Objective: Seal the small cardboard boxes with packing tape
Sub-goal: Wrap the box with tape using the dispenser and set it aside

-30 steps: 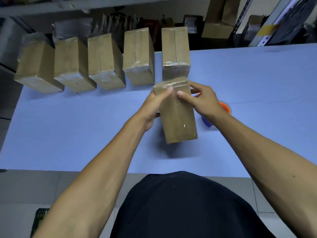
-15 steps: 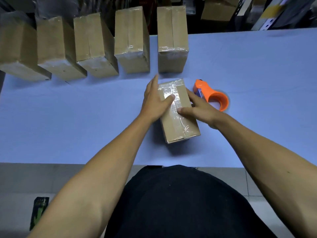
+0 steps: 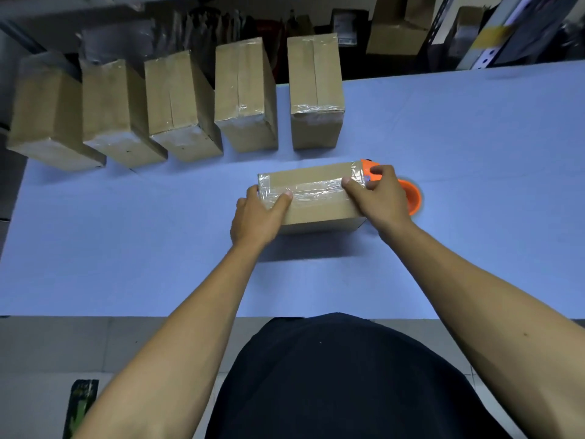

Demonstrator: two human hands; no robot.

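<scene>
Half a second ago the small cardboard box (image 3: 311,198) lay with its long side running away from us; now we see it turned crosswise, its long side running from 9 to 3 o'clock, and the taped seam faces up. Both hands have shifted from the top of the box to its two ends.

Nearest us, our left hand (image 3: 258,217) grips the 9 o'clock end of the box, thumb laid flat along the clear tape (image 3: 313,193) on top, fingers curled round the end face. Our right hand (image 3: 381,198) grips the 3 o'clock end in the same way, thumb pressing on the tape and fingers wrapped over the far corner. Whether those fingers also touch the orange tape dispenser (image 3: 411,194) just behind them, we cannot tell; the dispenser sits touching or just beside the box at 3 o'clock, mostly hidden by the hand.

The box rests on a pale blue worktop (image 3: 126,248). Farther off, toward 11 and 12 o'clock, five sealed boxes (image 3: 243,93) stand in a row along the far edge, each with glossy tape on its seam. Beyond them lie dark shelves with more cartons, blurred. A grey tiled floor (image 3: 47,350) shows below the near edge of the worktop.
</scene>
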